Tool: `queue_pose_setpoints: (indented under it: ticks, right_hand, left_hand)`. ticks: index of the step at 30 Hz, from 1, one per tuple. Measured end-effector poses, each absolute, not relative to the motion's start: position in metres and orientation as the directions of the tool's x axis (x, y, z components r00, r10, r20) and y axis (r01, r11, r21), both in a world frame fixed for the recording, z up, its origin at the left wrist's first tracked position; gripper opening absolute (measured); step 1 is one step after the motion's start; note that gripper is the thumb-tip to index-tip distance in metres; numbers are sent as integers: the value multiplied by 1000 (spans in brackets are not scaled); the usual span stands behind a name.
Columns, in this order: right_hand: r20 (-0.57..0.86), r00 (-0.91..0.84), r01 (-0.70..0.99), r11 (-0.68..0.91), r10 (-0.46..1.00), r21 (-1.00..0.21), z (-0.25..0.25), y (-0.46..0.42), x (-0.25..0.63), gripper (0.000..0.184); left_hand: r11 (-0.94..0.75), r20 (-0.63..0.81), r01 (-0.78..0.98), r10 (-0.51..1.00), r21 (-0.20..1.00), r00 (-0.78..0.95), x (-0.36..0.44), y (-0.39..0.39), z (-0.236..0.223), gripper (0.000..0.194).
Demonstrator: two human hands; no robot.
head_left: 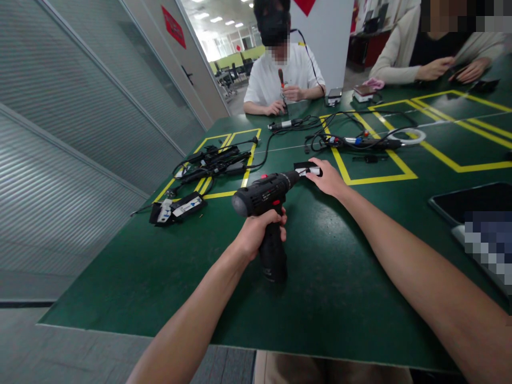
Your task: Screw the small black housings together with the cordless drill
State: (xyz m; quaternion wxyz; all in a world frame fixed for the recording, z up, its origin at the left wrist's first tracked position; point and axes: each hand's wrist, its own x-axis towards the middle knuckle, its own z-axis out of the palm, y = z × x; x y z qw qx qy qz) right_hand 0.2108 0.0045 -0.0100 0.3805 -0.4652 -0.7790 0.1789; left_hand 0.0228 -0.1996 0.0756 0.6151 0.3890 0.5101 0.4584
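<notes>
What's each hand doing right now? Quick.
Left hand: closed around the drill's grip.
Right hand: fingers on the small black-and-white block, holding it at the table.

Yellow tape marks out rectangles on the green surface. A tangle of black cables lies towards the left; over to the right is a ring of whitish tubing, with a pink item near the far edge. Across sit a person in a white shirt and another in a light cardigan. On the left, a red poster hangs beyond a slatted partition
</notes>
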Motion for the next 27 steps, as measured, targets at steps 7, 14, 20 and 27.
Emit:
queue_pose_setpoints:
  ticks: [7, 14, 20, 27]
  right_hand:
    - [416, -276, 589, 495, 866, -639, -9, 3, 211, 48]
    - [401, -274, 584, 483, 874, -652, -10, 5, 211, 50]
    - [413, -279, 577, 495, 867, -650, -9, 4, 211, 49]
    - [421, -282, 583, 502, 862, -638, -10, 4, 211, 51]
  left_hand:
    - [271, -264, -167, 962, 948, 66, 23, -200, 76, 23]
    - [265, -257, -163, 964, 950, 69, 23, -200, 76, 25]
    - [276, -271, -150, 961, 949, 50, 24, -200, 77, 24]
    - [265, -258, -144, 964, 954, 60, 23, -200, 75, 23]
